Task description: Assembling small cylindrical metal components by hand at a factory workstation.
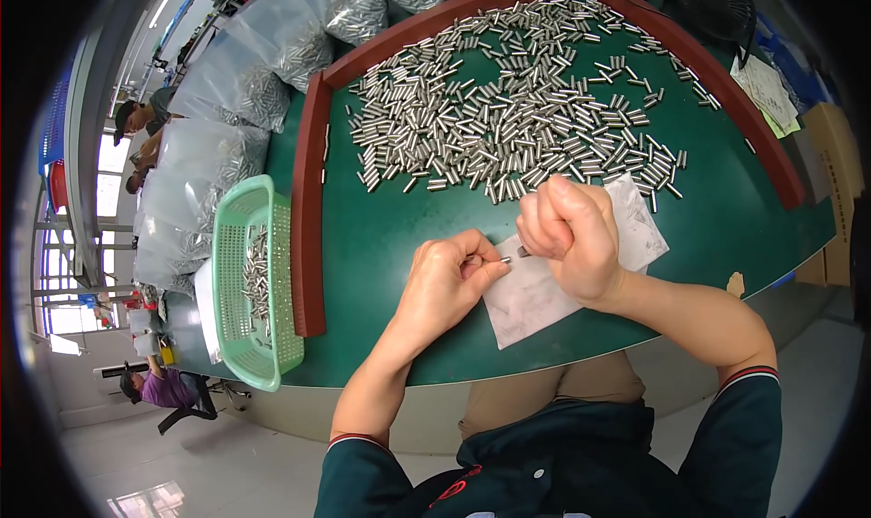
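My left hand (pixel 445 278) pinches a small metal pin (pixel 505 260) between thumb and fingertips, and the pin's bright end sticks out toward the right. Close beside it, my right hand (pixel 576 241) is curled into a fist around something I cannot make out; only a small dark tip (pixel 523 252) shows below its fingers. Both hands are over a smudged white sheet (pixel 517 311) on the green tabletop (pixel 381 246). Beyond them lies a wide, loose heap of shiny cylindrical metal pins (pixel 490 119).
Dark red wooden rails (pixel 310 210) border the table's left, back and right. Outside the left rail stands a light green plastic basket (pixel 288 337) with pins inside. Clear bags of metal parts (pixel 263 96) line the far left. A black fan (pixel 714 5) is at the back right.
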`<state>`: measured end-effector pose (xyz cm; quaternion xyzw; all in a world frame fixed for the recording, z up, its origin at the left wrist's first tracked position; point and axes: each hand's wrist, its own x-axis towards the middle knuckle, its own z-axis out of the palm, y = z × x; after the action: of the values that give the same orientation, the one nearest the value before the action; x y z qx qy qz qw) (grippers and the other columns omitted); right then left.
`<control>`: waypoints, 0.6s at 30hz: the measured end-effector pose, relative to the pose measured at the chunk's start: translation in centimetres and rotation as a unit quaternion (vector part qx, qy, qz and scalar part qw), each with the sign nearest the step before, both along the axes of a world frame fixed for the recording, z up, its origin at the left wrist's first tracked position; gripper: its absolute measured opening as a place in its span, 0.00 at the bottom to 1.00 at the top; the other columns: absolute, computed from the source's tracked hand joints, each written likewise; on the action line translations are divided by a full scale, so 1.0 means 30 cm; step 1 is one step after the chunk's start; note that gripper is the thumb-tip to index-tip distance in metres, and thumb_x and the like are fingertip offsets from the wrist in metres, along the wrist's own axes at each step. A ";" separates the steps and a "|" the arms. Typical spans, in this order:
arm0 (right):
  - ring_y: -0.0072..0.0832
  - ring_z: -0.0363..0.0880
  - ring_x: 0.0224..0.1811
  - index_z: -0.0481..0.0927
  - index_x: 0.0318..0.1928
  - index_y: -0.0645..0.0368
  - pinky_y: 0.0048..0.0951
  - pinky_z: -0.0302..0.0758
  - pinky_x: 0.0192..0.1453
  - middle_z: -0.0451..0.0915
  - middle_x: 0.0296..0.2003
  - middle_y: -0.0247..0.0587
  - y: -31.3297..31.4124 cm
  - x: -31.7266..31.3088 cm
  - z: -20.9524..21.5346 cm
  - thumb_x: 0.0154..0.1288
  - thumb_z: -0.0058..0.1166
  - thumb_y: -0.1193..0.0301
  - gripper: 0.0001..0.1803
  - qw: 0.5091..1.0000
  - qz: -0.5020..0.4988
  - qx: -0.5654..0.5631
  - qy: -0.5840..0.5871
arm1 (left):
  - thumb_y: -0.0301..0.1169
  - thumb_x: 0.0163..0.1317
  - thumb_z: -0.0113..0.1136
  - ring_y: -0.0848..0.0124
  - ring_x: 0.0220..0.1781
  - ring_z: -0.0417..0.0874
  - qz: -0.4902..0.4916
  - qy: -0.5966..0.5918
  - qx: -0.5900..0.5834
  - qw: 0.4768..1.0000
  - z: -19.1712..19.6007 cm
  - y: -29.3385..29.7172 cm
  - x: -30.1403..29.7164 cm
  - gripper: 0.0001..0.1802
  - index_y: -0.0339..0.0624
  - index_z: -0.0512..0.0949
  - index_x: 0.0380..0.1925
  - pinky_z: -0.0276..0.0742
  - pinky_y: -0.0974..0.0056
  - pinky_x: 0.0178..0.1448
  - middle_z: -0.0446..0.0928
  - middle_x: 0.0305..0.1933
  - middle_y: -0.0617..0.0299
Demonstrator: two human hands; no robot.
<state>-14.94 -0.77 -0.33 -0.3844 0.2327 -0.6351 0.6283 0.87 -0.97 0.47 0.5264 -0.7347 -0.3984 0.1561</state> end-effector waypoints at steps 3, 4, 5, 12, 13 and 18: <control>0.16 0.44 0.11 0.54 0.11 0.54 0.20 0.46 0.15 0.53 0.08 0.29 -0.002 -0.002 -0.010 0.65 0.30 0.66 0.23 1.000 0.011 0.010 0.003 | 0.26 0.49 0.60 0.79 0.17 0.61 0.039 0.137 0.075 0.987 -0.003 -0.021 0.021 0.06 0.36 0.73 0.23 0.57 0.74 0.21 0.68 0.17 0.69; 0.16 0.44 0.11 0.54 0.11 0.54 0.20 0.46 0.15 0.53 0.08 0.29 -0.002 -0.004 -0.012 0.65 0.30 0.66 0.23 1.000 0.012 0.008 0.004 | 0.26 0.53 0.58 0.82 0.21 0.61 0.044 0.230 0.141 0.962 -0.008 -0.031 0.037 0.05 0.38 0.72 0.27 0.57 0.77 0.25 0.71 0.24 0.69; 0.16 0.44 0.11 0.54 0.11 0.54 0.20 0.46 0.15 0.53 0.08 0.29 -0.002 -0.004 -0.014 0.65 0.30 0.66 0.23 1.000 0.014 0.006 0.005 | 0.26 0.53 0.58 0.82 0.21 0.61 0.046 0.230 0.136 0.963 -0.013 -0.038 0.043 0.05 0.38 0.72 0.27 0.57 0.77 0.25 0.71 0.24 0.69; 0.16 0.47 0.11 0.53 0.10 0.55 0.20 0.47 0.16 0.54 0.08 0.29 -0.003 -0.004 -0.001 0.64 0.31 0.67 0.23 1.000 0.019 0.021 -0.010 | 0.31 0.59 0.50 0.79 0.23 0.64 0.066 0.438 0.339 0.830 -0.015 -0.073 0.059 0.07 0.38 0.70 0.30 0.59 0.75 0.27 0.72 0.27 0.61; 0.16 0.44 0.10 0.53 0.10 0.54 0.20 0.45 0.15 0.53 0.07 0.29 -0.005 0.000 -0.004 0.65 0.31 0.65 0.24 1.000 0.014 0.024 -0.010 | 0.34 0.60 0.48 0.78 0.23 0.64 0.092 0.474 0.347 0.804 -0.014 -0.080 0.066 0.10 0.38 0.70 0.30 0.60 0.75 0.27 0.72 0.27 0.61; 0.17 0.49 0.11 0.53 0.10 0.56 0.20 0.48 0.16 0.55 0.08 0.30 -0.005 -0.009 0.005 0.64 0.32 0.66 0.24 0.998 0.038 0.039 -0.026 | 0.41 0.63 0.42 0.79 0.19 0.62 0.148 0.484 0.224 0.833 -0.034 -0.140 0.136 0.17 0.42 0.66 0.20 0.58 0.75 0.23 0.67 0.20 0.64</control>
<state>-15.20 -0.93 -0.17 -0.3513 0.2265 -0.6110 0.6723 4.96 -5.15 -0.54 0.3891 -0.3688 -0.7283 0.4268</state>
